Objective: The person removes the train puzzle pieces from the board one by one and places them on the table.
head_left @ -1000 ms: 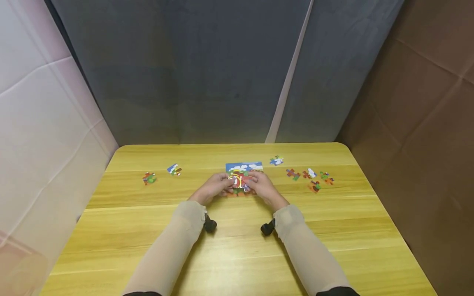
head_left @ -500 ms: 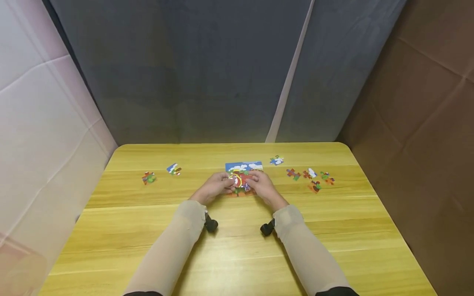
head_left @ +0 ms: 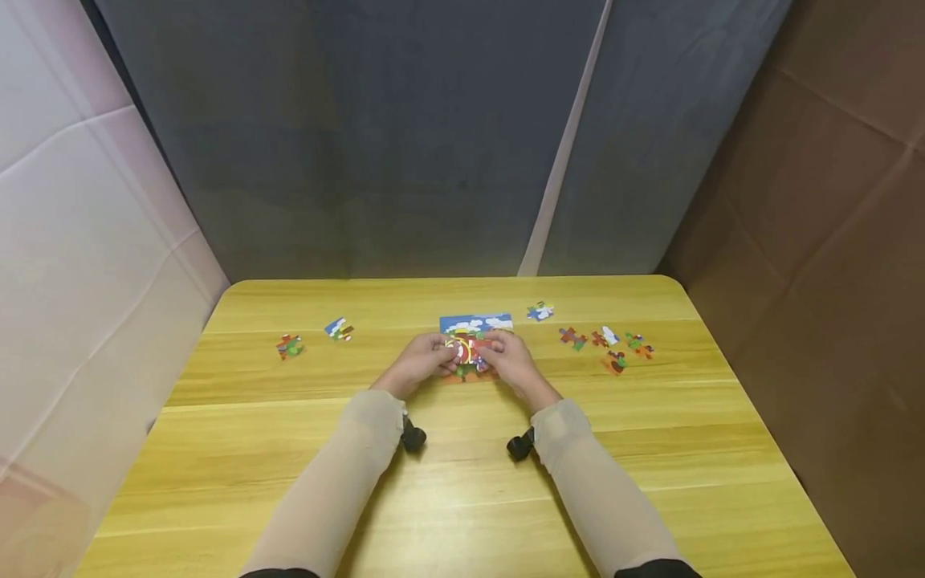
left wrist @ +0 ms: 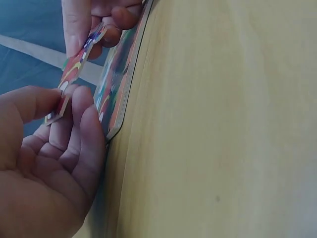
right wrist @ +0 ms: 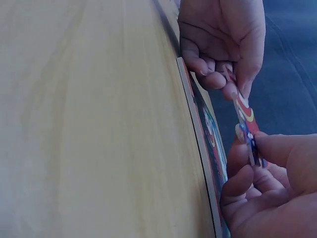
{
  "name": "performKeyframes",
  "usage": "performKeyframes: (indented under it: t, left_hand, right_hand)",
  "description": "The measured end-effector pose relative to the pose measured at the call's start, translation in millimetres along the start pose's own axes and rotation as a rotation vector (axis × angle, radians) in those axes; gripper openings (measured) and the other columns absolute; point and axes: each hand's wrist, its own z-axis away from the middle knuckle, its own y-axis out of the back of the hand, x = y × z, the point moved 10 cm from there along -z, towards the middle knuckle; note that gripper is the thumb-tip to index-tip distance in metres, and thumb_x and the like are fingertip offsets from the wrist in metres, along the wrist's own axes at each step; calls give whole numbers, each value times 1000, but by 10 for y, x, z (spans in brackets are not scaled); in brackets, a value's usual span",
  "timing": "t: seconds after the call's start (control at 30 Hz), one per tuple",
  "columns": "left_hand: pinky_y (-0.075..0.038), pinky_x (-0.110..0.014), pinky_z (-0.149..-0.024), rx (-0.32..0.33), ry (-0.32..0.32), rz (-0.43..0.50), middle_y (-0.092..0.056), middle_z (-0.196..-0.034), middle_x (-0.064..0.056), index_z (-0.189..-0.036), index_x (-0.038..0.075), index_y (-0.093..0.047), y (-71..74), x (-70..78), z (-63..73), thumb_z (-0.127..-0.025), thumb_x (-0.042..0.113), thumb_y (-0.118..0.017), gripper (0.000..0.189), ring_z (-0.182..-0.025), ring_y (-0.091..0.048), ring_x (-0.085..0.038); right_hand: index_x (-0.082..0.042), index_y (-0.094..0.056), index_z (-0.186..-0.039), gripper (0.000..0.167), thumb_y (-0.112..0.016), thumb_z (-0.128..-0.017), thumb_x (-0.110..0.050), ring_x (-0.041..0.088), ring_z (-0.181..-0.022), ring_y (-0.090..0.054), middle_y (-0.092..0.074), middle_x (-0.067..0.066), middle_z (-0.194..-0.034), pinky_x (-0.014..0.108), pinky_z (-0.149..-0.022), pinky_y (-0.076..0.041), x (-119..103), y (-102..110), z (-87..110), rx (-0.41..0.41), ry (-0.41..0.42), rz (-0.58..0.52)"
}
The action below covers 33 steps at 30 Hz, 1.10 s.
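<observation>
In the head view my left hand (head_left: 419, 361) and right hand (head_left: 511, 363) meet over a flat picture board (head_left: 462, 323) with blue sky and white clouds. Between them they hold joined jigsaw puzzle pieces (head_left: 466, 350), red with a yellow curve. The left thumb and fingers pinch one end of the pieces (left wrist: 73, 70), as the left wrist view shows. At the other end, in the right wrist view, the right thumb presses the pieces (right wrist: 246, 115) against curled fingers. The pieces are raised off the board (right wrist: 212, 144) and tilted; hands and pieces cover its middle.
Two loose puzzle pieces, one green and red (head_left: 291, 347) and one blue and white (head_left: 338, 329), lie to the left. On the right are a blue-white piece (head_left: 539, 311), a red-green piece (head_left: 572, 338) and several others. Fabric walls (head_left: 433, 144) border the wooden table (head_left: 462, 498).
Almost nothing differs. Both hands keep their grip on the joined puzzle pieces over the board, with only slight finger shifts, and the loose pieces stay in place.
</observation>
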Motion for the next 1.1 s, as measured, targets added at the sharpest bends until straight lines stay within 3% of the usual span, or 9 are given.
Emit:
performKeyframes:
  t: [0.17,0.47,0.67,0.9,1.1]
  left_hand:
    - [-56,-25,-71,36,15,-14,-65,-87,-7,-107,-6,-63,25,1,2,-100,11,-63,18,-74,-61,-14]
    - [-57,-27,-79,-41,27,-11,-68,-100,-10,-118,-7,-62,20,9,17,-103,13,-61,25,-84,-64,-16]
    - [-57,-27,-77,-31,48,-12,-68,-96,-9,-114,-5,-62,32,-18,13,-103,13,-61,21,-83,-64,-16]
    - [-56,-26,-74,-17,63,-7,-66,-94,-8,-110,-4,-62,16,-19,18,-103,12,-61,17,-81,-63,-17]
    - [-57,-26,-74,-10,75,-10,-66,-94,-9,-108,-3,-61,15,-26,23,-103,12,-60,15,-81,-63,-17]
  right_hand:
    - [-1,-57,-137,39,-65,-101,-14,17,-79,-66,-71,15,-107,26,-69,-55,-15,5,1,18,-5,32]
    - [1,-57,-136,37,-63,-101,-7,12,-74,-62,-69,19,-115,23,-62,-51,20,32,2,32,-27,-77]
    - [-2,-59,-135,34,-62,-102,-10,15,-85,-65,-68,17,-119,25,-70,-54,6,32,23,59,-36,-25]
    - [2,-59,-134,35,-62,-100,-4,13,-69,-62,-70,18,-107,23,-60,-52,-22,44,30,72,-30,-61]
    - [2,-59,-133,34,-62,-100,-2,13,-67,-60,-70,17,-102,22,-58,-51,-33,45,29,90,-32,-66]
